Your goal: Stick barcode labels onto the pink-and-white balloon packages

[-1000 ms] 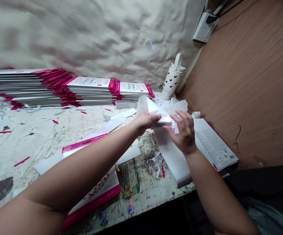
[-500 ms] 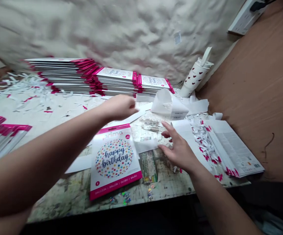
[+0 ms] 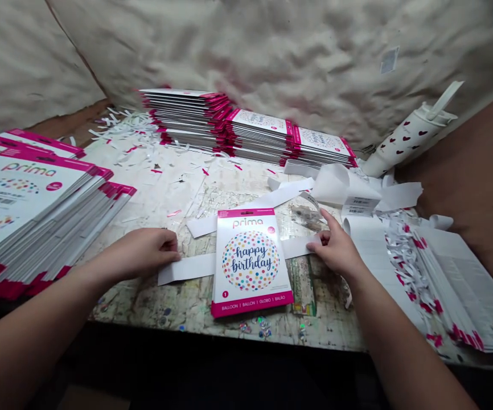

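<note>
A small stack of "happy birthday" balloon packets (image 3: 250, 262) lies face up near the table's front edge. A white paper strip (image 3: 187, 269) runs beneath it and sticks out on both sides. My left hand (image 3: 155, 250) has its fingers curled closed at the strip's left part. At the right end, my right hand (image 3: 334, 242) pinches the strip between thumb and bent fingers. Its index finger is raised, with a small white label (image 3: 310, 199) at the tip. A second paper strip (image 3: 272, 199) lies behind the packets.
Tall packet stacks (image 3: 187, 117) stand along the back covering. More packets (image 3: 37, 210) pile up at the left. A curled roll of barcode labels (image 3: 336, 185) and a heart-patterned tumbler (image 3: 409, 139) are at the right, beside paper shreds (image 3: 404, 267) and leaning packets (image 3: 468, 279).
My left hand has come back from the label roll to the strip's left side. My right hand has closed on the strip's right end. The view has swung left.
</note>
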`<state>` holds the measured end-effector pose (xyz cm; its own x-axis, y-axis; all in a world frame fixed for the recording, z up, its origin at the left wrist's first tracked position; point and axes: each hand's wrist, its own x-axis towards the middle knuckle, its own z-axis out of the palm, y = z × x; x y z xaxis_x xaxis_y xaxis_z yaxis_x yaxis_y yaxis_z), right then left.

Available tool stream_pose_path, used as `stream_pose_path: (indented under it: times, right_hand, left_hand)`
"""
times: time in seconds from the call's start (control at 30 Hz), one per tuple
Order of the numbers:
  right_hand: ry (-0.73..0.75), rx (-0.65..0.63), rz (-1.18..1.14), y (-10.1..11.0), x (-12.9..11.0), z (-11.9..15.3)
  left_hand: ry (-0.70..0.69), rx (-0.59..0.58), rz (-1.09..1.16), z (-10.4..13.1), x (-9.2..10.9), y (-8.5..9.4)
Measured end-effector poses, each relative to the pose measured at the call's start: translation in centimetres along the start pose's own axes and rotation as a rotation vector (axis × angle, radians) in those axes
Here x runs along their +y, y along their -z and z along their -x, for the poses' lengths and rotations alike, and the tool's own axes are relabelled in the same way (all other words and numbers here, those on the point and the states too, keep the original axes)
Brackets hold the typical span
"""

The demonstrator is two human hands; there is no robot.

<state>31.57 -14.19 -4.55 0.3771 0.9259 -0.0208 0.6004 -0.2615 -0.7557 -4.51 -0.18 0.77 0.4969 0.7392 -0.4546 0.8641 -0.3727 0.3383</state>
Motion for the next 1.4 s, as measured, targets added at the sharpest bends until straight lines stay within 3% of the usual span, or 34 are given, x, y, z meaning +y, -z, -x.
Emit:
stream_pose_path:
  times: [0.17, 0.23, 0.37, 0.57, 0.67, 0.77, 0.87, 0.93, 1.03, 1.1, 1.3, 1.4]
  right_hand:
    - [-0.055, -0.033, 0.002, 0.2, -0.5, -0.1]
    - [-0.071, -0.035, -0.006, 0.2, -0.7, 0.1]
    - [-0.105, -0.039, -0.020, 0.1, -0.8, 0.5]
    - [-0.098, 0.003, -0.071, -0.1, -1.1, 0.2]
    - [-0.077, 0.051, 0.004, 0.5, -3.0, 0.3]
    - [0.042, 0.111, 0.137, 0.0, -6.6, 1.0]
    - [0.197, 0.069, 0.296, -3.0, -9.9, 2.1]
    - [0.302, 0.015, 0.420, -5.6, -10.8, 2.7]
    - [0.450, -0.026, 0.478, -8.3, -10.2, 3.7]
    - [0.514, -0.071, 0.406, -8.8, -9.3, 4.3]
    - [0.612, -0.259, 0.296, -7.5, -7.5, 4.6]
    - [0.613, -0.275, 0.296, -6.8, -7.1, 4.1]
  left_hand:
    - [-0.158, 0.072, -0.075, 0.1, -0.1, -0.8]
    - [-0.161, 0.057, -0.140, 0.3, 0.4, -1.2]
    - [-0.018, -0.003, -0.044, 0.7, 0.8, -0.8]
    - [0.104, -0.078, 0.242, 1.0, -0.5, 0.9]
    - [0.051, -0.139, 0.520, 1.3, 0.0, 1.6]
    - [-0.052, -0.210, 0.686, 1.0, 1.9, 1.4]
    - [-0.154, -0.287, 0.775, -0.5, 4.7, -0.1]
    - [-0.189, -0.298, 0.821, -1.8, 6.2, -1.4]
    - [-0.170, -0.306, 0.875, -2.9, 7.5, -2.8]
    - [-0.159, -0.311, 0.908, -3.1, 7.7, -3.1]
    - [-0.042, -0.202, 0.849, -4.1, 8.5, -4.0]
    - [-0.015, -0.178, 0.833, -4.9, 8.7, -4.8]
